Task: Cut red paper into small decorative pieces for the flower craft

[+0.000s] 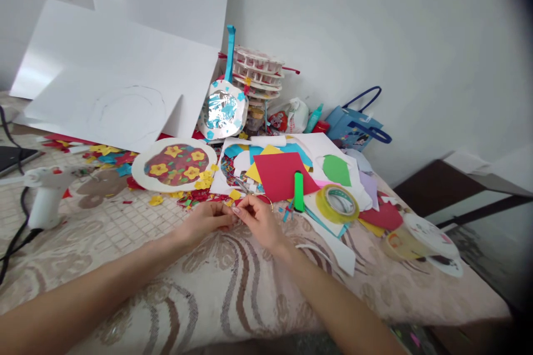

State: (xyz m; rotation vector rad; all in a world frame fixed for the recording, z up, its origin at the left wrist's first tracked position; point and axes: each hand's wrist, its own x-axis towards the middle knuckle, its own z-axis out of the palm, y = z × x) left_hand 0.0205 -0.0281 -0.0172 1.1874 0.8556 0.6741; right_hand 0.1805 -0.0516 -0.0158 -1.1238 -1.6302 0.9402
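My left hand (pixel 211 218) and my right hand (pixel 259 218) meet fingertip to fingertip above the patterned tablecloth (pixel 200 299). Both are pinched closed; whatever lies between the fingertips is too small to make out. Just behind them are scissors (pixel 266 199), partly hidden by my right hand, and small yellow paper pieces (pixel 235 194). A red paper sheet (pixel 278 175) lies beyond my right hand, with a green cutter (pixel 298 191) at its edge. Behind my left hand sits a white scalloped plate (pixel 141 172) with yellow paper flowers.
A white glue gun (pixel 45 199) with a black cord stands at left. Yellow tape (pixel 337 203) and a plastic cup (pixel 403 241) are at right. White boards (pixel 120 66), a stacked paper piece (pixel 258 72) and a blue bag (pixel 353 125) stand at the back.
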